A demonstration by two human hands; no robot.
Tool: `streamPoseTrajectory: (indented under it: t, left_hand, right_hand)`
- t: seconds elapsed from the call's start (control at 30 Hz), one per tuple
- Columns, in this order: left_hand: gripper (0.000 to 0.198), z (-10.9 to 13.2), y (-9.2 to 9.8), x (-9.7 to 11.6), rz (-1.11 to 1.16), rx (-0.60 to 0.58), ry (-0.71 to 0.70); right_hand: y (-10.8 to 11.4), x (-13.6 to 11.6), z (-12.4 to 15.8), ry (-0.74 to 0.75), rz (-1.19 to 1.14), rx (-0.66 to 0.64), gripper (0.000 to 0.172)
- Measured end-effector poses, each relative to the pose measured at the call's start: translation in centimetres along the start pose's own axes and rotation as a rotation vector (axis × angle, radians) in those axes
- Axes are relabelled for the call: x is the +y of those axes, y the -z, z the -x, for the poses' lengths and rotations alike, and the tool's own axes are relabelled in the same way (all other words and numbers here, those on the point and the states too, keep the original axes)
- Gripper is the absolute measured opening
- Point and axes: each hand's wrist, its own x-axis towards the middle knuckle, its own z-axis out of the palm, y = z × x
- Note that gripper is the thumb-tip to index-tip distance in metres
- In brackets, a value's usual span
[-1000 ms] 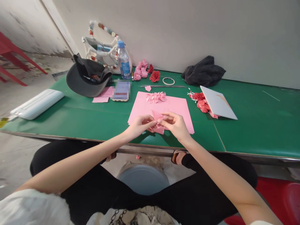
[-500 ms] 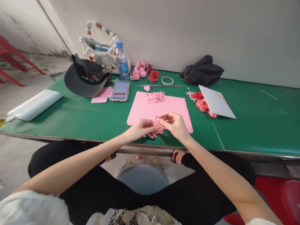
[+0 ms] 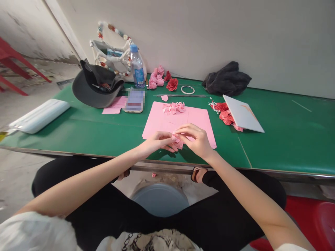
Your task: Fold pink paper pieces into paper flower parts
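Between my two hands is a small piece of pink paper [image 3: 179,143], partly covered by my fingers. My left hand [image 3: 162,141] pinches its left side, thumb on top and fingers beneath. At its upper edge, the thumb and fingertips of my right hand [image 3: 194,138] grip the same piece. Both hands hover over the near edge of a stack of pink paper sheets [image 3: 200,120]. Folded pink paper pieces [image 3: 174,108] lie in a cluster on the far part of that stack.
On the green table [image 3: 288,146] stand a cap [image 3: 90,90], phone [image 3: 134,101], bottle [image 3: 138,68] and beaded bag [image 3: 110,52]. Pink paper flowers [image 3: 157,77], a red flower [image 3: 172,84], a tape roll [image 3: 187,90], thin wires [image 3: 180,96], dark cloth [image 3: 227,79] and a white board [image 3: 243,113] lie behind.
The fingers of both hands have come closer together at the top of the pink paper piece. More of it is now covered, and its upper part looks bent over.
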Motion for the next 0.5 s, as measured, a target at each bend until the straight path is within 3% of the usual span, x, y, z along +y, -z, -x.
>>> streamPoseTrajectory:
  t: [0.2, 0.5]
  left_hand:
    - [0.035, 0.07, -0.01, -0.30, 0.047, -0.006, -0.011]
    - [0.034, -0.01, -0.01, -0.77, 0.133, -0.002, -0.068]
  right_hand:
    - [0.26, 0.29, -0.11, 0.178, 0.132, -0.021, 0.017]
    - [0.14, 0.42, 0.09, 0.212, 0.119, -0.031, 0.017]
